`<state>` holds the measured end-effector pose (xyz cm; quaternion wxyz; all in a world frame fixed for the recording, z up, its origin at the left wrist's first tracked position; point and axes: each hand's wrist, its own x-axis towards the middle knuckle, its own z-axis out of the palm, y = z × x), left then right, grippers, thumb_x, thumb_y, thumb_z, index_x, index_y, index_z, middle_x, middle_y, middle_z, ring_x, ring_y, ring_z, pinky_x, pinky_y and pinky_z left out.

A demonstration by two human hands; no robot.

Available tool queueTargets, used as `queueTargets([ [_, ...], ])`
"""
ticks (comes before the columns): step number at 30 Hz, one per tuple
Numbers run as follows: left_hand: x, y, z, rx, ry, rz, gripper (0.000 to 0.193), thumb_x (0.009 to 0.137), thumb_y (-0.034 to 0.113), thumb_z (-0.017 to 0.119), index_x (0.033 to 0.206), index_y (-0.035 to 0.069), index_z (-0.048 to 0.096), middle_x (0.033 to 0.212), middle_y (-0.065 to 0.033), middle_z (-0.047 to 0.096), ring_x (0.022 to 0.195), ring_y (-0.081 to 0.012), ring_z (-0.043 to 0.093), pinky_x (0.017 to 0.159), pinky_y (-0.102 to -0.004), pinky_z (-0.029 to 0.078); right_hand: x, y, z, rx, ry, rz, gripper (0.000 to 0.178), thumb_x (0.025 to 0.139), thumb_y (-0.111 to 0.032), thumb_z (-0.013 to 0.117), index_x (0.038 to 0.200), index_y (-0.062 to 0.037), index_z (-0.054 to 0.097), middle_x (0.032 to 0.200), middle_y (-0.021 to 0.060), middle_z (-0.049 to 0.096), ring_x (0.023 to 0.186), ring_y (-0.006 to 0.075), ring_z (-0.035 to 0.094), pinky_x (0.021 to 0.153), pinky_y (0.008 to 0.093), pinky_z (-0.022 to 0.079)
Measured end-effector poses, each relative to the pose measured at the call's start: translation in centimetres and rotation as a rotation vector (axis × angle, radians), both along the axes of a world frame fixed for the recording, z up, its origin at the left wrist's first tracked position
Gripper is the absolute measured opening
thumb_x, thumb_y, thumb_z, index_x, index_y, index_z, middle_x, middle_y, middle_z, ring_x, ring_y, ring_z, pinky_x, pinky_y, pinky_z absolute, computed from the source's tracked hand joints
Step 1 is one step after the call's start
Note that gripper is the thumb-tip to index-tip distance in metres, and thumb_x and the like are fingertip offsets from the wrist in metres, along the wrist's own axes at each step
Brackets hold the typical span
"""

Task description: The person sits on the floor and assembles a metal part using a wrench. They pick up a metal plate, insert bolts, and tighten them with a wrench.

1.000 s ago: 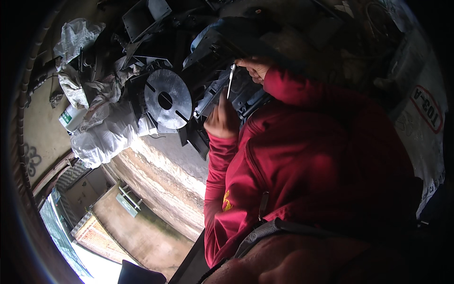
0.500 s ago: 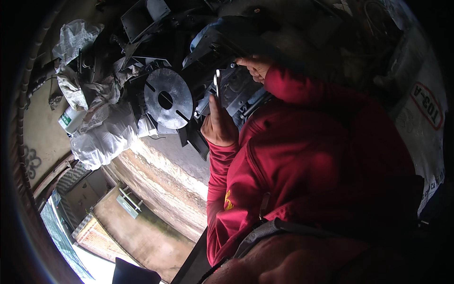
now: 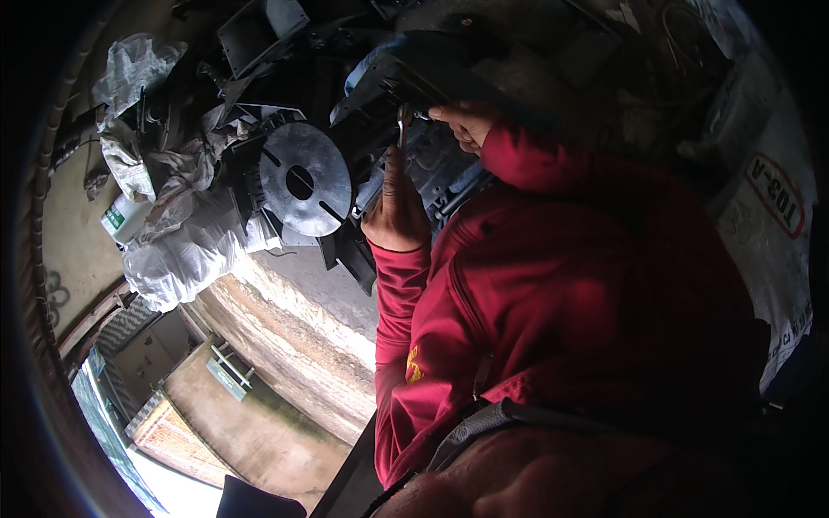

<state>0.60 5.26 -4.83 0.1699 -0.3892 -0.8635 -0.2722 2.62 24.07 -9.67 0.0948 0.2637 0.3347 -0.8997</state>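
Observation:
My left hand (image 3: pixel 397 211) grips a metal wrench (image 3: pixel 402 128), its forefinger stretched along the handle. The wrench's head points away from me and lies close to a small shiny bolt-like piece (image 3: pixel 420 115) at the fingertips of my right hand (image 3: pixel 468 125). That right hand is closed, its thumb and forefinger pressed together by the piece. Dark metal parts (image 3: pixel 423 164) lie beneath both hands. Just left of my left hand rests a round grey metal disc (image 3: pixel 319 164) with a hole in its middle and two slots. Shadow hides how the wrench's head meets the piece.
White plastic bags (image 3: pixel 186 259) and crumpled sheets lie left of the disc, with a white container (image 3: pixel 125 217) beside them. Angled metal plates (image 3: pixel 259 39) are piled at the far left. A large white sack (image 3: pixel 768 198) stands on the right.
My left hand has tilted the wrench and pushed its head away from me, nearer the small piece in my right hand. My right hand has hardly moved.

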Motion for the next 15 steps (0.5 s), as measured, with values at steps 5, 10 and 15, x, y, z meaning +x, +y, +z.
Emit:
queueTargets([
  [5,0.5,-0.4,0.3,-0.219,-0.027,0.026,0.047,0.078,-0.004,0.053,0.125,0.0,0.054,0.059,-0.0088,0.055,0.043,-0.0176,0.05,0.042,-0.03,0.04,-0.1,0.1,-1.2,-0.052,0.018,0.004,0.036,0.079,-0.03,0.074,0.065,-0.0162,0.044,0.051,-0.0063,0.038,0.039,0.0028,0.031,0.036,0.0203,0.023],
  [10,-0.1,0.5,0.8,0.112,-0.129,-0.063,0.031,0.08,-0.002,0.052,0.111,-0.001,0.057,0.067,-0.0131,0.058,0.052,-0.0278,0.058,0.046,-0.0359,0.044,0.0,0.1,-0.8,-0.039,-0.021,-0.018,0.032,0.079,-0.029,0.074,0.066,-0.0157,0.047,0.051,-0.0062,0.04,0.038,0.0026,0.032,0.036,0.0195,0.024],
  [15,-1.6,4.4,1.2,-0.118,0.002,-0.011,0.043,0.075,0.012,0.061,0.117,0.007,0.058,0.076,-0.0118,0.064,0.058,-0.0302,0.061,0.051,-0.0384,0.048,-0.2,-0.2,-0.9,0.013,-0.019,-0.043,0.034,0.075,-0.031,0.075,0.059,-0.0145,0.05,0.05,-0.0047,0.042,0.042,0.0056,0.035,0.039,0.0233,0.026],
])
